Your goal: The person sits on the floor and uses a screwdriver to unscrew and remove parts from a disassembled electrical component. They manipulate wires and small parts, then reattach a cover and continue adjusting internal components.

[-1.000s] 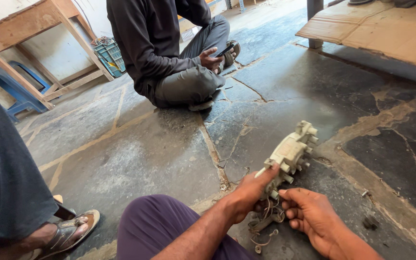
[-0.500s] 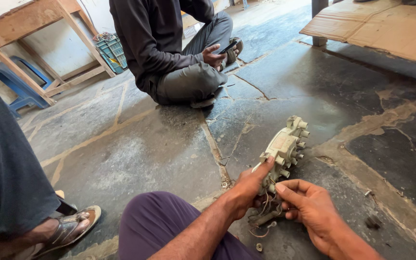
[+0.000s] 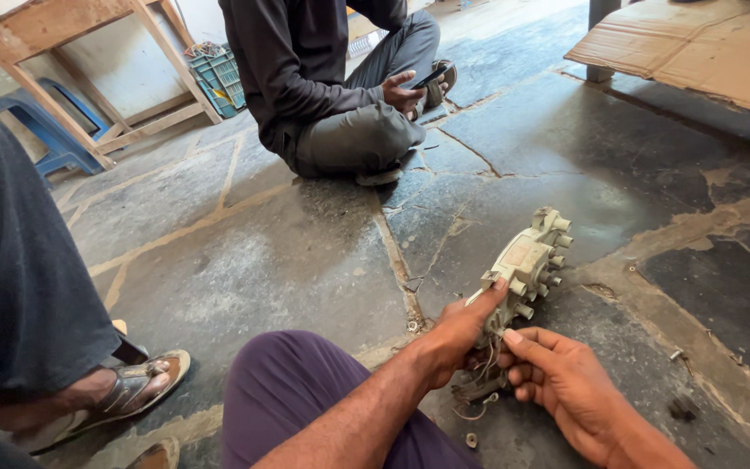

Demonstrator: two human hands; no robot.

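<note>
Head view, looking down at a stone floor (image 3: 288, 269). Centre-right: a cream plastic part (image 3: 529, 263) w/ a row of round studs along its right side, held just above the floor, tilted, long axis running lower-left to upper-right. Thin wires (image 3: 479, 382) hang from its lower end, bunched betw. the two hands.

Left hand (image 3: 462, 326): grasping the part's lower end, index finger stretched up along its left edge, tip touching the body. Right hand (image 3: 566, 382): fingers curled, thumb and forefinger pinched at the part's base where the wires leave; exact thing pinched can't be told. Palm faces up-left. Both forearms enter from the bottom edge; a purple-clad knee (image 3: 297, 391) sits just left of the left forearm.

Near the right hand, on the floor: small dark scraps (image 3: 683, 406) and a small ring-like bit (image 3: 471, 440) below the wires.

Top centre: a seated person in a dark top and grey trousers (image 3: 323, 95), well apart from the part, a dark phone-like item (image 3: 430, 78) in one hand. Left edge: another person's leg in dark cloth, foot in a sandal (image 3: 123, 391). Upper left: wooden table (image 3: 71, 26), blue stool (image 3: 45, 130), green crate (image 3: 219, 78). Upper right: cardboard sheet (image 3: 696, 48).
</note>
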